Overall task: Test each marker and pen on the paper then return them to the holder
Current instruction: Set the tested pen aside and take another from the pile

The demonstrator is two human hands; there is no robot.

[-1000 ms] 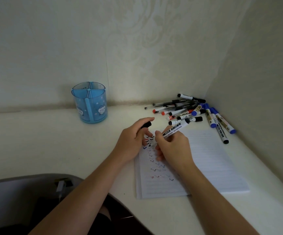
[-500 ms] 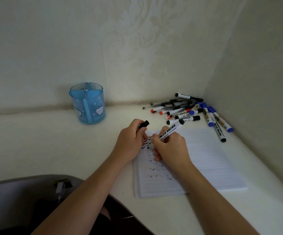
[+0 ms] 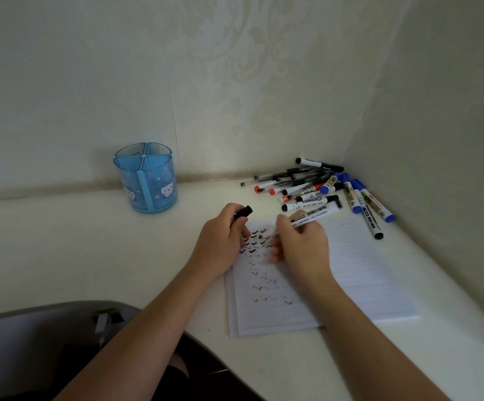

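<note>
We see dim, flat, greenish light, soft faint shadows along the edges of the paper (image 3: 365,273), the darkest patch below and left of the paper, the marker (image 3: 313,213) just above the paper smeared by motion, the wall seam (image 3: 61,191) beyond the paper bowed by our wide lens.

**Pale counter (image 3: 61,256) with writing supplies**

A blue divided holder (image 3: 148,183) stands upright at the back left. A lined paper pad (image 3: 365,279) bearing check marks lies front right. Beyond it, a loose pile of pens and markers (image 3: 307,186) fills the far right corner.

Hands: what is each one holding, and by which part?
The left hand pinches a black cap by its lower end; the right hand grips a white marker low on its barrel, near the writing end.
</note>
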